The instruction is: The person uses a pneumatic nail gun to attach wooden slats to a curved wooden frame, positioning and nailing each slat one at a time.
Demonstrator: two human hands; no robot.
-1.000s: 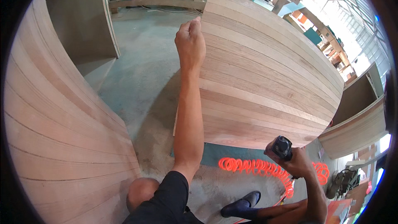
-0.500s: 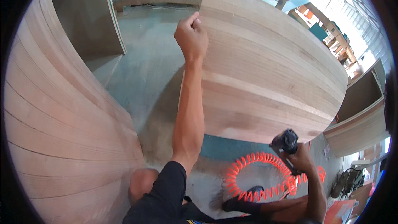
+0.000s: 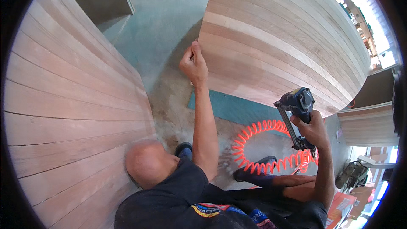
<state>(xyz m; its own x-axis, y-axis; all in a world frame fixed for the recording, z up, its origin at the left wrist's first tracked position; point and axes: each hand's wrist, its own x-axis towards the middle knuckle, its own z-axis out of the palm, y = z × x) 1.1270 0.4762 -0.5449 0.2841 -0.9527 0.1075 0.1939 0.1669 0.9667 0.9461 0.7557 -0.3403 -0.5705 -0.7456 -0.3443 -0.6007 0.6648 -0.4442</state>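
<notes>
Large curved panel of pale wooden strips point(image 3: 280, 46), standing on the concrete floor point(image 3: 169, 29): my left hand point(image 3: 194, 65) rests at its near edge, fingers pinched together there. Dark blue pneumatic nail gun point(image 3: 296, 106), raised beside the panel: my right hand point(image 3: 311, 129) is wrapped tight round its grip. Coiled orange air hose point(image 3: 254, 144), looped by my shoes; it could snag a foot and jerk the gun toward my left fingers.

dusty concrete floor point(image 3: 169, 21), daylight at upper right.

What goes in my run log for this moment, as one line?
left hand: on plank panel edge | right hand: grips nail gun | orange coiled hose: on floor
</notes>
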